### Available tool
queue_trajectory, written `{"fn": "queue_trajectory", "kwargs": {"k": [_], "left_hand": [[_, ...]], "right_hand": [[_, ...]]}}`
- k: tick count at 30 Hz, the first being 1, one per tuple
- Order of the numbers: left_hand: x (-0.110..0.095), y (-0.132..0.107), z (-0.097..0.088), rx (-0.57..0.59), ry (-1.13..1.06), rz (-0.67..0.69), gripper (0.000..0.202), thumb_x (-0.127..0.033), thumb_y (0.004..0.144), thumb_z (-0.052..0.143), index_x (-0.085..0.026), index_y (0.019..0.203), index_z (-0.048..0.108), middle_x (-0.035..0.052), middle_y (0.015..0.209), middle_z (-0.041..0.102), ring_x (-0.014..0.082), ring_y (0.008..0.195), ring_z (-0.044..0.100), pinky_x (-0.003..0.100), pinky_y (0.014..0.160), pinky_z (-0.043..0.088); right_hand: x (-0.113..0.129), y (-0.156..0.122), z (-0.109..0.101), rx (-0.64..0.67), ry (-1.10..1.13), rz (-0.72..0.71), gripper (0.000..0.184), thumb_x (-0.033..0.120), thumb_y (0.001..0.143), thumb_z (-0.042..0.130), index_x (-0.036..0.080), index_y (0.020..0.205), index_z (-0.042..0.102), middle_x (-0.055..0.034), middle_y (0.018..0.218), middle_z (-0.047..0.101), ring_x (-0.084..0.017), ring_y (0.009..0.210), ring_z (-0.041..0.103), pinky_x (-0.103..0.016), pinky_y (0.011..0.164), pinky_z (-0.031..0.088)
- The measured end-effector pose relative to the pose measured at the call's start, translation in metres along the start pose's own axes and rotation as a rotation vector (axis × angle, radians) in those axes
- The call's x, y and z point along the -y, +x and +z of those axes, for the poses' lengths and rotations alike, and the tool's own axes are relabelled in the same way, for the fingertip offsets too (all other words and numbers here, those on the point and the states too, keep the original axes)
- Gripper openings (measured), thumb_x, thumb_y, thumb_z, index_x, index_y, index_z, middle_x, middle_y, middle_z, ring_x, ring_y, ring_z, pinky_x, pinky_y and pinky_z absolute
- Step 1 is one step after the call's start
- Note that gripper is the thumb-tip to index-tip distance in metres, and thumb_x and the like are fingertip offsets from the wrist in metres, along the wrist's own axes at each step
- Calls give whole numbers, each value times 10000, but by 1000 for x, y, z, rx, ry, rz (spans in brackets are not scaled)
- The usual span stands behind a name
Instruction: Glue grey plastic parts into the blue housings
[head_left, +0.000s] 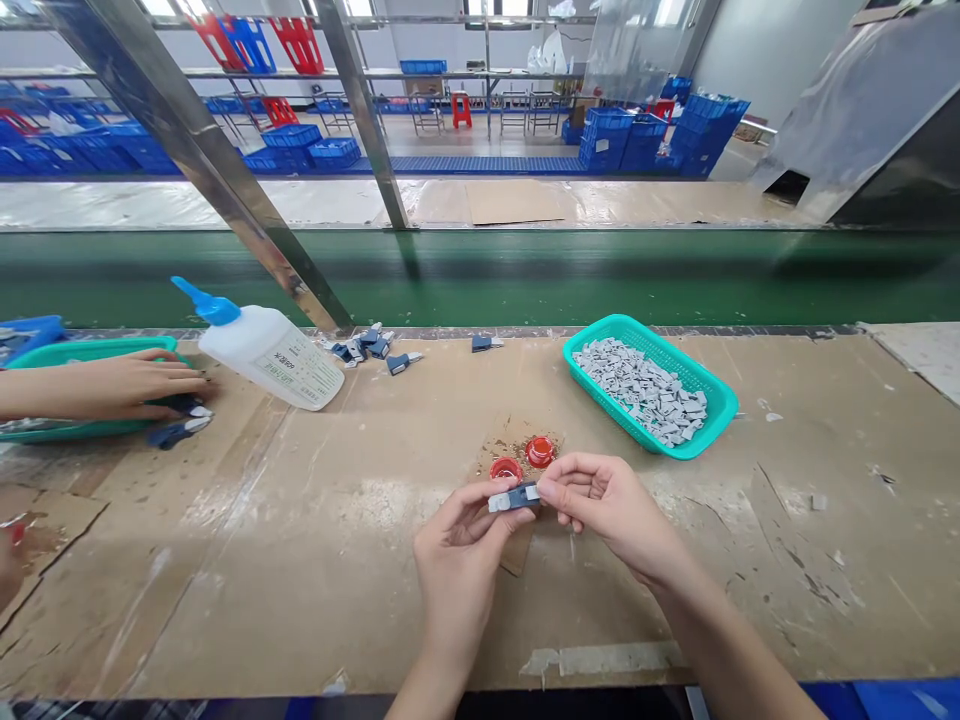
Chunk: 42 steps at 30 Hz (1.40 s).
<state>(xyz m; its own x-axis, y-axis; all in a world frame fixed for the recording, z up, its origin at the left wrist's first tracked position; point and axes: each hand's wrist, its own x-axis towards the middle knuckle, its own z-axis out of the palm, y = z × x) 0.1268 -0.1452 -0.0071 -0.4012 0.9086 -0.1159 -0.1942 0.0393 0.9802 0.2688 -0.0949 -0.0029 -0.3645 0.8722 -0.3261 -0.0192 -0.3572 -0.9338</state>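
Head view. Left grip (459, 540): thumb and fingers together, clamped on one end of a small blue-and-grey plastic part (514, 497). Right grip (611, 510): thumb and fingertips pinched on the other end of the same part. Part located between both grips, just above a scrap of cardboard (504, 545) on the worktop (225, 600).

Relative to the scrap of cardboard:
- On it: two red plastic caps (523, 462), side by side.
- Beyond it, to the right: teal plastic basket (651, 345), heaped with grey plastic pieces (637, 390).
- Beyond it, to the left: loose blue-and-grey parts (360, 347), and a white squeeze bottle with a blue nozzle (266, 352), lying on its side.
- Far left: a co-worker's hand (127, 385), beside dark blue parts (178, 425) and over a green tray (90, 350).
- Far beyond it: green conveyor belt (480, 280), with blue crates (622, 140) past it.
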Motion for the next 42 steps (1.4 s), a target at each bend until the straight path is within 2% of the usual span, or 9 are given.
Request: {"fn": "queue_trajectory", "kwargs": {"k": [10,19,23,25,28,31,35,38,42], "left_hand": [[5,0,-5,89,53,53,169,-183,695,729,-231,854,760,41,903,745,230,781,714,348,744,617],[10,10,-9,255,-146,-163,503,-253,796,676,-221,1282,550,83,1221,643,234,1203,546,356,1047,429],[10,17,-18,224,-107,-129,548,-312,829,630,-208,1344,475,100,1238,614,236,1199,540,357,1048,410],[5,29,-25,234,-34,-72,529,-316,841,608,-204,1340,473,92,1180,623,221,1151,564,346,1031,415],[-8,68,-33,275,115,67,443,-274,863,551,-204,1297,498,65,1038,623,184,1016,599,330,960,456],[-23,134,-33,277,358,278,405,-165,868,443,-180,1268,506,69,999,618,165,926,605,333,916,467],[-29,235,-18,194,1072,517,527,-61,838,343,-136,1355,403,111,1096,634,203,1028,589,348,938,442],[-23,292,-3,232,1281,533,630,-6,763,409,-111,1384,389,156,1137,630,277,1085,570,391,919,444],[-13,332,13,334,1422,574,806,65,656,445,-120,1431,326,191,1158,610,310,1067,575,414,891,449]], "right_hand": [[-1,-2,-1,93,-184,-38,266,375,799,661,211,862,462,39,677,576,-112,608,530,-231,577,407],[18,2,2,25,-232,-130,251,448,864,558,205,850,497,-8,749,626,-142,669,574,-254,600,425],[36,15,-47,-417,-541,-303,278,475,841,566,211,927,567,-53,859,662,-195,771,617,-301,652,458],[40,23,-80,-660,-854,-257,299,460,830,573,218,1003,607,-69,941,678,-229,792,622,-333,652,446],[35,37,-118,-657,-1260,-39,299,348,816,592,197,1065,661,-93,966,700,-295,894,612,-364,691,426],[21,51,-132,-517,-1322,101,242,301,759,656,227,983,715,-75,891,716,-280,843,627,-331,654,418],[6,63,-130,-505,-1281,72,93,211,739,658,230,792,733,-78,755,708,-274,794,636,-312,606,381],[5,65,-129,-498,-1247,27,68,203,747,661,227,761,723,-72,718,704,-271,784,637,-304,594,362],[12,67,-126,-528,-1176,-53,145,236,802,633,218,931,697,-42,786,714,-225,767,636,-283,589,366]]}}
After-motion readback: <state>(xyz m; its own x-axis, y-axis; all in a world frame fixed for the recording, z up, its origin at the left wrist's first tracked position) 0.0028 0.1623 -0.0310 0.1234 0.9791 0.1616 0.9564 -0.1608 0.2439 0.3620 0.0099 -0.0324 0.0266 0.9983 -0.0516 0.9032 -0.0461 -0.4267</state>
